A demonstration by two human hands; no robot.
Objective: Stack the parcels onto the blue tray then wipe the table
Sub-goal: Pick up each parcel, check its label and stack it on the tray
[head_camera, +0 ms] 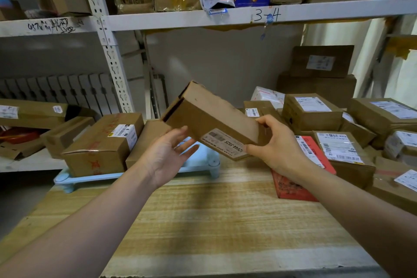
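So your right hand has the grip here: thumb on top, fingers curled under the near right end of the long flat parcel, holding it up in the air above the counter. Your left hand is loose, palm up, fingers straight, just under the parcel's lower edge, touching it at most. The parcel's long axis runs from your right hand up and away to the left, far end tilted high. The blue tray sits right below and behind it, toward your left, so the left hand is the nearer one for guiding it down. Count-wise: one parcel in hand, two on the tray (a big box with red print and a slimmer one beside it), and I'd guess nine or ten more piled on the right, hard to tell exactly.
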